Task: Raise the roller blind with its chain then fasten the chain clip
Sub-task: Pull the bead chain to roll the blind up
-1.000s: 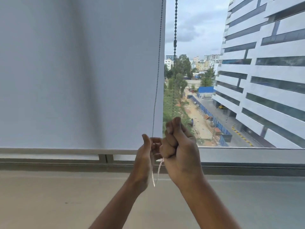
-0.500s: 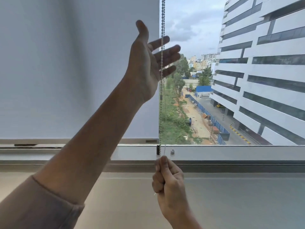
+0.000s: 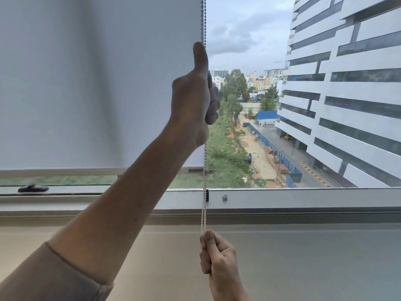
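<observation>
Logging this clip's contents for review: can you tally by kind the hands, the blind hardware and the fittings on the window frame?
Hands: 2, the left hand high on the bead chain, the right hand low on it
Roller blinds: 1
Bead chains: 1
Black chain clips on the frame: 1
Small metal fittings on the frame: 1
Dark window handles: 1
Total: 7

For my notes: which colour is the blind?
The blind is plain white, slightly greyish in shade; the head view shows it.
</observation>
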`<state>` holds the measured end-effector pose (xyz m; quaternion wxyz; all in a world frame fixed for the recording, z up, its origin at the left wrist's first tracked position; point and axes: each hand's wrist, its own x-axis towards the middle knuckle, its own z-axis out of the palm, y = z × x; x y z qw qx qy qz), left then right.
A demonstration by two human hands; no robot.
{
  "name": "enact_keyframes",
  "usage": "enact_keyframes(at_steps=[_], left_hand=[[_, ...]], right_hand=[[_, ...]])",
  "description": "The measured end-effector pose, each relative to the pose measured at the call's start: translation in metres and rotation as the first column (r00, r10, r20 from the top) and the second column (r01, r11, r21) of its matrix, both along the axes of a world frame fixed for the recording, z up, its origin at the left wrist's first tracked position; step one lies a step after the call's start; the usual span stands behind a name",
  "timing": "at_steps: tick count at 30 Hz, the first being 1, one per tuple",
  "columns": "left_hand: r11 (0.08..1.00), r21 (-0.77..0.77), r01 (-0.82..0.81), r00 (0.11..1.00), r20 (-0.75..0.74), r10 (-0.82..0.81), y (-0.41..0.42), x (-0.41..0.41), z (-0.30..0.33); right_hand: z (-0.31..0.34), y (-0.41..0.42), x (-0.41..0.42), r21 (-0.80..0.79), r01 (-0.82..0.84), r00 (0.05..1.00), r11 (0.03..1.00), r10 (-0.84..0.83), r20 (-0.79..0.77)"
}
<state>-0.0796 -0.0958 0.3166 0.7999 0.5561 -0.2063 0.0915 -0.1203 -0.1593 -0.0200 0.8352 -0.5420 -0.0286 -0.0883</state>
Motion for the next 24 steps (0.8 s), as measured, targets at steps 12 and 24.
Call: enact_keyframes(at_steps=[12, 24], left_hand=[[0.997, -0.040, -0.059, 0.994, 0.088, 0.062, 0.005, -0.011, -0.101], [0.992, 0.048, -0.112, 0.994, -0.006, 0.113, -0.014, -0.022, -0.204]], right_hand=[[-0.019, -0.033, 0.021, -0.071, -0.010, 0.997, 0.997, 0.005, -0.073], [0.186, -0.041, 0.051, 0.007, -0.119, 0.969, 0.993, 0.114, 0.220]])
